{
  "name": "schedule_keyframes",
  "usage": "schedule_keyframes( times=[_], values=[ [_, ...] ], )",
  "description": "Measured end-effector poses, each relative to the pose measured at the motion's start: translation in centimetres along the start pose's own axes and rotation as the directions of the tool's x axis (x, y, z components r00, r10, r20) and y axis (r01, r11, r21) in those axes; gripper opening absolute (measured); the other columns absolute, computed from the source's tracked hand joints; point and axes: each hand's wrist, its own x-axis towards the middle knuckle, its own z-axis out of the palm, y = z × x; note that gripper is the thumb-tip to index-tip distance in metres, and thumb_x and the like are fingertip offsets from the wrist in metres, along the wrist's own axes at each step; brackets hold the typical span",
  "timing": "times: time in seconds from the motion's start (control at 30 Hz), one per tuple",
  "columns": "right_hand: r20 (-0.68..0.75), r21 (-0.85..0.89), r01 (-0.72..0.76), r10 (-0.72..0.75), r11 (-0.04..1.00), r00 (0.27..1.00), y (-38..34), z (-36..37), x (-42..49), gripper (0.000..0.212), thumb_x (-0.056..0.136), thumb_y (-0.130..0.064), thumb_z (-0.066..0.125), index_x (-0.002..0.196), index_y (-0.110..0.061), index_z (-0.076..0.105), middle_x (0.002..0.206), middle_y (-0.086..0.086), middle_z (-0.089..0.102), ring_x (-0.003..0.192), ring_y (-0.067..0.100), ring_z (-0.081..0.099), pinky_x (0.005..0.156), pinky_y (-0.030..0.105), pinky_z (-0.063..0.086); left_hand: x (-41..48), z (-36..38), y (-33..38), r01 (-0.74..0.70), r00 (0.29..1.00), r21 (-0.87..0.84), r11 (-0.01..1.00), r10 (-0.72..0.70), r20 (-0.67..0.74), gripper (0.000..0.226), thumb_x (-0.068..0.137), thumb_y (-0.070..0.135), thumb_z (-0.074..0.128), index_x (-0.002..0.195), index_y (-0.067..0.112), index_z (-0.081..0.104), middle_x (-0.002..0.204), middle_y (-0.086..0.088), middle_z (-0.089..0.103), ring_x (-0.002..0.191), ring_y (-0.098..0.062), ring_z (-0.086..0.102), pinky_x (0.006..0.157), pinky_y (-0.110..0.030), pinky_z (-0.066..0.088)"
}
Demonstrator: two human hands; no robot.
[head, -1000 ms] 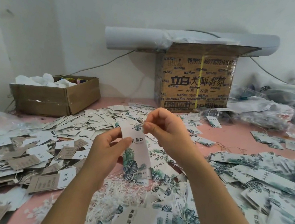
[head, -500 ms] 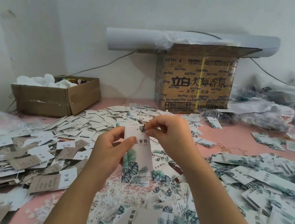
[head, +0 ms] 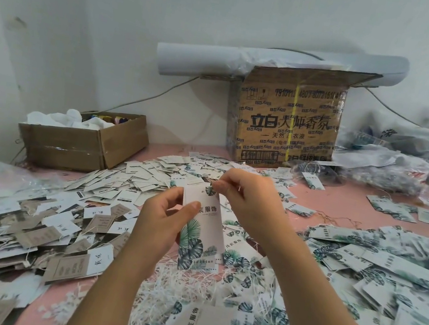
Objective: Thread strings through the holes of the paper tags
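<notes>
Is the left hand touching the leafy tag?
Touching. In the head view the left hand grips the tag, thumb flat on its front and fingers curled behind it.

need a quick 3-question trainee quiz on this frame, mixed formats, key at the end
1. True or false: the left hand is idle and holds nothing.
2. Multiple choice: where does the right hand pinch the leaf-print tag?
A. at its top end
B. at its bottom end
C. nowhere; it is reaching into the low open box
3. Short answer: what lies on top of the printed carton?

Key
1. False: its thumb and fingers grip the tag, held up off the pile.
2. A
3. The white roll
</notes>
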Motion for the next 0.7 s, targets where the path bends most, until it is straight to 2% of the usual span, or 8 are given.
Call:
schedule_keyframes(
  times=[0.1, 0.2, 0.27, 0.37, 0.47, 0.7],
  values=[
    [0.041, 0.129, -0.029, 0.024, 0.991, 0.999, -0.01, -0.04, -0.03, 0.014, 0.091, -0.021, 0.057, 0.081, -0.015, 0.065, 0.057, -0.011, 0.056, 0.050, 0.002, 0.047, 0.053, 0.026, 0.042, -0.03, -0.01, -0.08, 0.000, 1.000, 0.024, 1.000, 0.000, -0.002, 0.016, 0.090, 0.015, 0.059, 0.082, 0.025, 0.068, 0.081, 0.000, 0.072, 0.066, -0.012, 0.069, 0.053, -0.031, 0.051],
    [0.050, 0.368, -0.049, 0.033, 0.929, 0.998, -0.18, -0.14, 0.02, 0.011, 0.087, -0.004, 0.060, 0.084, -0.011, 0.068, 0.061, -0.012, 0.060, 0.054, -0.005, 0.055, 0.059, 0.014, 0.046, 0.00, -0.03, -0.10, -0.001, 1.000, 0.033, 0.999, 0.001, -0.004, 0.016, 0.090, 0.015, 0.059, 0.083, 0.026, 0.068, 0.081, 0.001, 0.072, 0.066, -0.013, 0.069, 0.052, -0.030, 0.051],
    [0.053, 0.462, -0.054, 0.033, 0.885, 0.998, -0.25, -0.16, 0.05, 0.016, 0.085, 0.002, 0.060, 0.085, -0.011, 0.069, 0.062, -0.014, 0.061, 0.054, -0.006, 0.056, 0.056, 0.008, 0.043, -0.01, -0.01, -0.06, 0.007, 1.000, 0.020, 1.000, -0.007, -0.005, 0.015, 0.090, 0.015, 0.059, 0.085, 0.025, 0.068, 0.080, 0.002, 0.072, 0.067, -0.013, 0.069, 0.051, -0.028, 0.052],
    [0.096, 0.544, -0.106, 0.064, 0.832, 0.993, -0.29, -0.01, -0.02, 0.023, 0.085, 0.006, 0.057, 0.081, -0.014, 0.067, 0.051, -0.012, 0.058, 0.043, -0.002, 0.048, 0.045, 0.010, 0.038, -0.05, 0.00, 0.01, 0.013, 1.000, 0.001, 1.000, -0.013, -0.004, 0.014, 0.090, 0.014, 0.059, 0.085, 0.024, 0.067, 0.079, 0.002, 0.072, 0.066, -0.012, 0.069, 0.049, -0.025, 0.054],
    [0.148, 0.628, -0.185, 0.117, 0.756, 0.982, -0.20, 0.09, -0.10, 0.024, 0.086, 0.009, 0.055, 0.079, -0.011, 0.066, 0.049, -0.007, 0.059, 0.039, 0.004, 0.048, 0.039, 0.014, 0.037, -0.06, -0.02, 0.01, 0.008, 1.000, -0.008, 1.000, -0.008, -0.002, 0.014, 0.090, 0.013, 0.059, 0.085, 0.022, 0.068, 0.078, 0.001, 0.072, 0.064, -0.012, 0.068, 0.046, -0.022, 0.050],
    [0.170, 0.728, -0.226, 0.150, 0.647, 0.974, -0.07, -0.29, -0.12, 0.025, 0.078, 0.013, 0.062, 0.077, -0.011, 0.070, 0.059, -0.004, 0.066, 0.053, 0.007, 0.058, 0.056, 0.015, 0.048, 0.01, -0.05, -0.08, 0.016, 1.000, 0.006, 1.000, -0.016, -0.003, 0.014, 0.090, 0.015, 0.059, 0.087, 0.025, 0.067, 0.080, 0.004, 0.073, 0.068, -0.011, 0.070, 0.049, -0.023, 0.053]
  ],
)
